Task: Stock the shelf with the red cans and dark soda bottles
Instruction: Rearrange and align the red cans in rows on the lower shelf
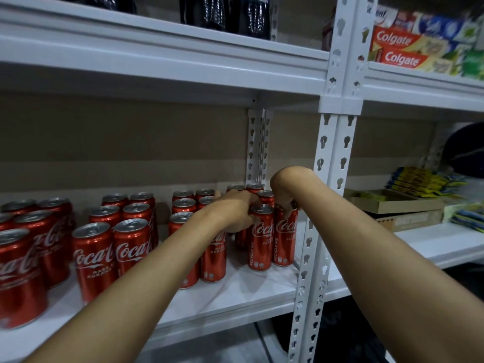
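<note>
Several red cans stand in rows on the white shelf board (243,292). My left hand (233,209) reaches in from the lower left and grips the top of a red can (262,239) in the right-hand group. My right hand (284,196) comes over from the right, wrist bent down, fingers curled round the top of the neighbouring red can (285,239). Both cans stand upright on the board, side by side. Dark soda bottles (230,14) stand on the shelf above.
A white slotted upright post (327,179) rises just right of my hands. Toothpaste boxes (400,48) fill the upper right shelf. Cardboard trays (398,205) and yellow-blue packets (424,179) lie on the right-hand shelf. More red cans (94,258) crowd the left.
</note>
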